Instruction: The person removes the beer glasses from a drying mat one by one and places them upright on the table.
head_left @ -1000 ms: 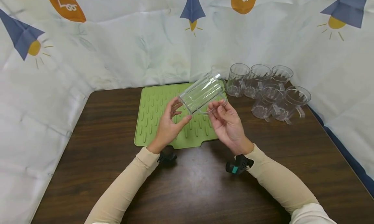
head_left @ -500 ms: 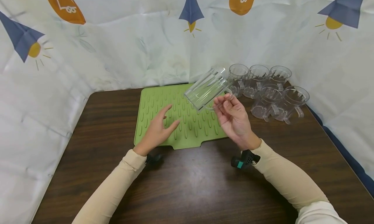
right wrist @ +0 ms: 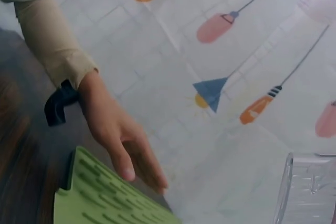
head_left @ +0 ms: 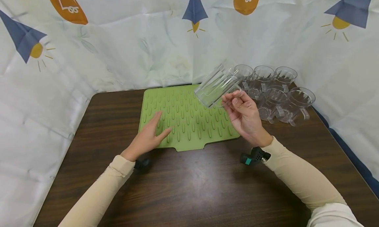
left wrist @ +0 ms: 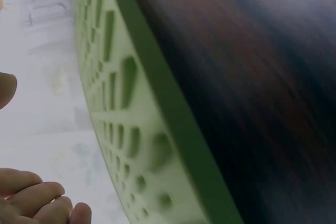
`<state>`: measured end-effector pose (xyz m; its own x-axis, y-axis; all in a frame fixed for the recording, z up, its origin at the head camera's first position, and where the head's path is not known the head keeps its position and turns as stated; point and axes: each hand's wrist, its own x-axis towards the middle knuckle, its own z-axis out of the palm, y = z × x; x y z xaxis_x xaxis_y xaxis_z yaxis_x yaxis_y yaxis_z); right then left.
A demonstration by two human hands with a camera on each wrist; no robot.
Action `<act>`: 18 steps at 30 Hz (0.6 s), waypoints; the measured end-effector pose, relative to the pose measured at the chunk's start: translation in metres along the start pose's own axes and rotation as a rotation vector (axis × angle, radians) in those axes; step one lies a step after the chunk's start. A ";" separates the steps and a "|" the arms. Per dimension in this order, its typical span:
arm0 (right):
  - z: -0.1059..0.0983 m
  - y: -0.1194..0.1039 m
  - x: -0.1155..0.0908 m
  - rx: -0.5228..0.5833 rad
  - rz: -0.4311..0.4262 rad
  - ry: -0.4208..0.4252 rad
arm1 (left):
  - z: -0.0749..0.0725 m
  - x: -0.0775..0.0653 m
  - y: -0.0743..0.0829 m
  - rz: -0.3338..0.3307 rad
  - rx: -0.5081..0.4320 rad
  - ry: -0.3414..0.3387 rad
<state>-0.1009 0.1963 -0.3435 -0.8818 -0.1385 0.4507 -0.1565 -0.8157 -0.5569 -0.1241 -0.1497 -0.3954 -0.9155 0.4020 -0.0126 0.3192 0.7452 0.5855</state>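
Note:
A clear mug [head_left: 217, 85] hangs tilted over the right part of a green ridged drying mat [head_left: 183, 128]. My right hand [head_left: 245, 118] grips it by the handle, with the mug's base pointing down to the left and its mouth up to the right. Part of the mug [right wrist: 310, 192] shows at the lower right of the right wrist view. My left hand [head_left: 145, 138], holding nothing, is over the mat's front left corner with thumb and fingers spread apart. In the left wrist view its fingers [left wrist: 39, 198] appear beside the mat's edge [left wrist: 173, 129].
Several clear mugs [head_left: 273, 92] stand upright, close together, at the back right of the dark wooden table [head_left: 192, 187]. The held mug overlaps the nearest of them in the head view. A white patterned curtain [head_left: 133, 49] encloses the table at the back and sides.
My left hand has let go of the mug and moved left and toward me. My right hand has carried the mug a little right and away from me, still by the handle.

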 end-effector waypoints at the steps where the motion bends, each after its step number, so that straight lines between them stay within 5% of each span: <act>1: -0.001 -0.001 0.000 -0.018 0.000 0.002 | -0.001 -0.001 -0.002 0.003 0.019 -0.005; 18: -0.034 -0.022 -0.002 -0.209 0.007 -0.077 | -0.003 -0.018 -0.027 0.043 0.249 -0.060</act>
<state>-0.1105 0.2339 -0.3562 -0.8480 -0.1925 0.4938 -0.2463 -0.6819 -0.6888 -0.1167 -0.1784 -0.4089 -0.8861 0.4614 -0.0439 0.4148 0.8317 0.3692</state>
